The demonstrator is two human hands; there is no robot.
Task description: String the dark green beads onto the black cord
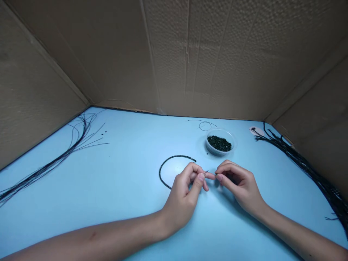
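A curved strand of small dark beads (177, 156) lies on the light blue table, its lower part running behind my left hand (187, 192). Thumb and index finger of that hand pinch thin dark thread ends, whose tips poke up between the fingers. Just to its right, my right hand (239, 183) has its thumb and index finger pressed together on something too small to make out, close to a stretched-out finger of my left hand. Beyond my right hand stands a clear round dish (220, 152) holding dark beads (219, 143).
A bundle of dark threads (54, 162) lies at the left; a thick bundle of dark strands (301, 159) runs along the right. A loose thread (205, 125) curls behind the dish. Cardboard walls (174, 61) enclose the table (130, 188). Loose beads lie at the back left.
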